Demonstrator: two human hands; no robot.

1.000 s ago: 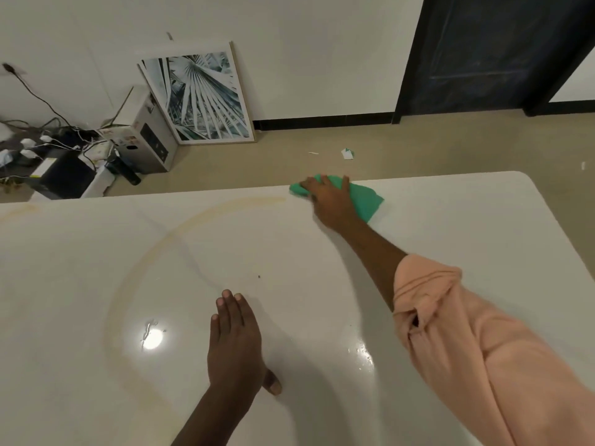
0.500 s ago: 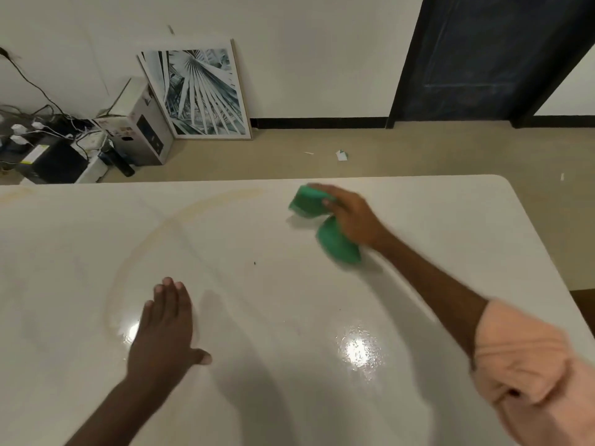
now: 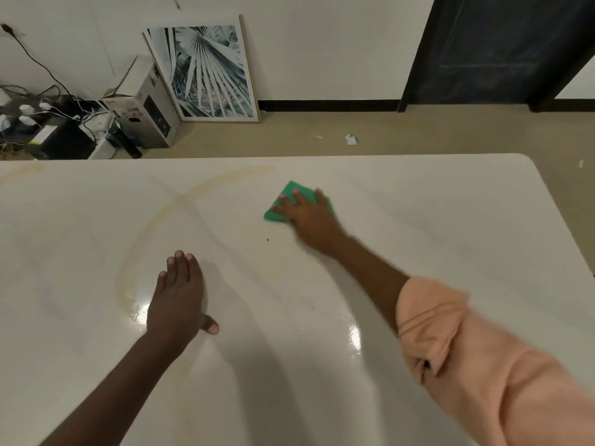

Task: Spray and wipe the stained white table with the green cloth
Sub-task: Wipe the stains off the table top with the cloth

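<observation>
The white table (image 3: 434, 220) fills the lower view, glossy and wet in places. A yellowish curved stain (image 3: 151, 230) arcs across its left half, from near the far edge down toward my left hand. My right hand (image 3: 309, 217) lies flat with spread fingers on the green cloth (image 3: 291, 196), pressing it onto the table right of the stain's upper end. My left hand (image 3: 178, 297) rests flat on the table, fingers together, thumb out, beside the stain's lower part. No spray bottle is in view.
A small dark speck (image 3: 267, 239) lies on the table near the cloth. Beyond the far edge are the floor, a framed leaf picture (image 3: 206, 72) against the wall, a box (image 3: 148, 107), cables and a dark door (image 3: 502, 46).
My right hand lifted the cloth off the far edge, carried it nearer in the air, and now presses it flat on the table. My left hand shifted left, then back toward the middle.
</observation>
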